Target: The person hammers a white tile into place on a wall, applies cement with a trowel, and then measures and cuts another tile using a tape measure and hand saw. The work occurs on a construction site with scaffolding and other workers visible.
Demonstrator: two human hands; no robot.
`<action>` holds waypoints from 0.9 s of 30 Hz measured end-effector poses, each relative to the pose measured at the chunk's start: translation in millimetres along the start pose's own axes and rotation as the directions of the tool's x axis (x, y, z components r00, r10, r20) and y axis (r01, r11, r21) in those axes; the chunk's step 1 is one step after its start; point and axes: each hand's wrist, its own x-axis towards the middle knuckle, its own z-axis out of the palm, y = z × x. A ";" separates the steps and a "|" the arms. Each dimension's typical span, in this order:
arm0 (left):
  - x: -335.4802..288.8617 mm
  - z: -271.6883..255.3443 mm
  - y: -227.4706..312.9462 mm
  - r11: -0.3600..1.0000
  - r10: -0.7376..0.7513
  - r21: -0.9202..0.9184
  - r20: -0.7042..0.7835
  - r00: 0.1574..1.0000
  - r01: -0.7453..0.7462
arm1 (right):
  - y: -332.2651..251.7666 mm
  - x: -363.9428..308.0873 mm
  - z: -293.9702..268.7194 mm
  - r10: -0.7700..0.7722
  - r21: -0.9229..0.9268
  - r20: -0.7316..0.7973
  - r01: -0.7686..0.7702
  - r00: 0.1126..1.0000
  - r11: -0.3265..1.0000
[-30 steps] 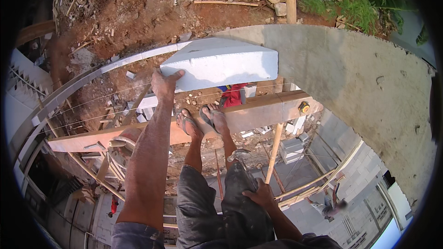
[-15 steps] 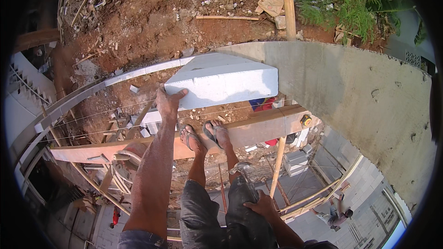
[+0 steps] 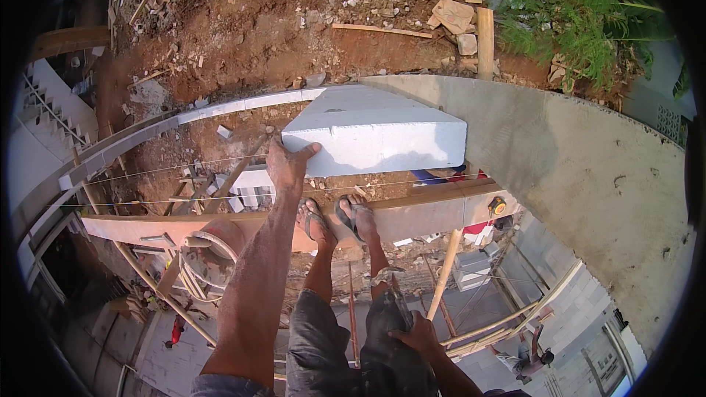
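A large white lightweight concrete block (image 3: 390, 148) sits against the left face of the grey concrete beam. My left hand (image 3: 288, 165) grips the block's near left end, with the thumb over its front face and the other fingers partly hidden at the edge. Down by my right knee, my right hand (image 3: 415, 334) is wrapped round the handle of a hammer (image 3: 387, 276), whose metal head points up; the lower handle is hidden. Taut string lines (image 3: 158, 170) run along the wall on the left.
My sandalled feet (image 3: 316, 220) stand on a narrow wooden plank (image 3: 412, 209). On it lie a yellow-black tape measure (image 3: 498, 206) and, further left, a bucket (image 3: 218, 239). A concrete beam (image 3: 566, 154) bounds the right. Bamboo poles (image 3: 446, 272) and a person (image 3: 526, 356) are far below.
The whole view has shifted, so the block, plank and hands appear further right. My left hand stays on the block and my right hand keeps its hold on the hammer.
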 end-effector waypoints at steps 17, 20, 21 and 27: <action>17.0 -0.4 -20.1 0.998 0.053 0.023 0.053 0.997 -0.054 | -10.6 -1.3 2.4 0.009 0.028 -0.049 -0.007 0.999 1.000; 14.4 -1.3 -21.4 0.997 0.075 0.008 0.054 0.996 -0.076 | -12.0 0.4 2.8 0.064 0.041 -0.032 -0.063 0.997 0.997; 18.1 -2.2 -23.6 0.996 0.085 0.024 0.041 0.996 -0.086 | -13.0 3.6 2.3 0.088 0.048 -0.009 -0.087 0.996 0.995; 20.3 -1.7 -21.1 0.991 0.094 0.094 0.055 0.994 -0.099 | -14.3 5.7 4.3 0.107 0.109 -0.008 -0.105 0.994 0.988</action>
